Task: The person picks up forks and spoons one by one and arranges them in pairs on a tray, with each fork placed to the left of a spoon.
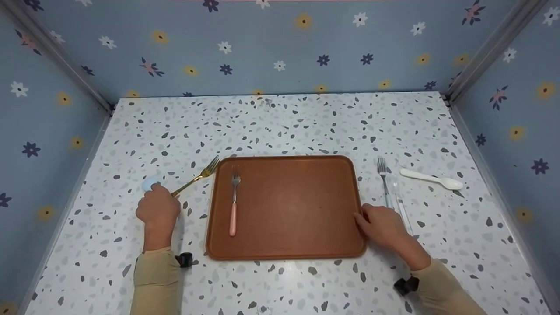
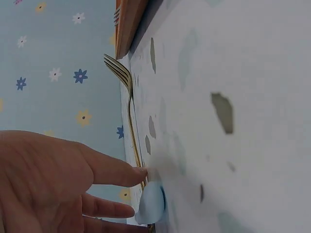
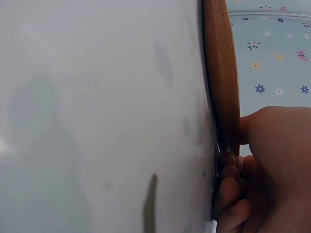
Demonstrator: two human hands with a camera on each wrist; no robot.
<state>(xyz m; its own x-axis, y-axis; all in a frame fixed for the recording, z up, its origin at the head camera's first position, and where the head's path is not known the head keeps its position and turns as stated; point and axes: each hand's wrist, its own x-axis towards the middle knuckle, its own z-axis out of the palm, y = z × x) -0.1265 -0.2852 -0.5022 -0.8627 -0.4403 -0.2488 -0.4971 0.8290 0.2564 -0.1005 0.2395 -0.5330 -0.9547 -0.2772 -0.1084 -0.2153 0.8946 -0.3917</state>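
My left hand (image 1: 158, 208) reaches down to the table at a light blue rounded thing (image 2: 151, 203), which looks like a spoon's bowl; the rest of it is hidden. In the left wrist view the thumb and fingers are extended and spread around it. A gold fork (image 1: 200, 175) lies beside this hand, its handle end partly behind the fingers and its tines near the tray's left edge. My right hand (image 1: 383, 225) grips the right rim of a brown tray (image 1: 297, 205), thumb on top and fingers curled below. On the tray lies a fork with a pink handle (image 1: 234, 205).
Right of the tray lie a fork with a light blue handle (image 1: 383, 175), a clear plastic utensil (image 1: 401, 210) and a white spoon (image 1: 431, 178). Flowered blue panels (image 1: 280, 43) wall the speckled table (image 1: 280, 127) at the back and both sides.
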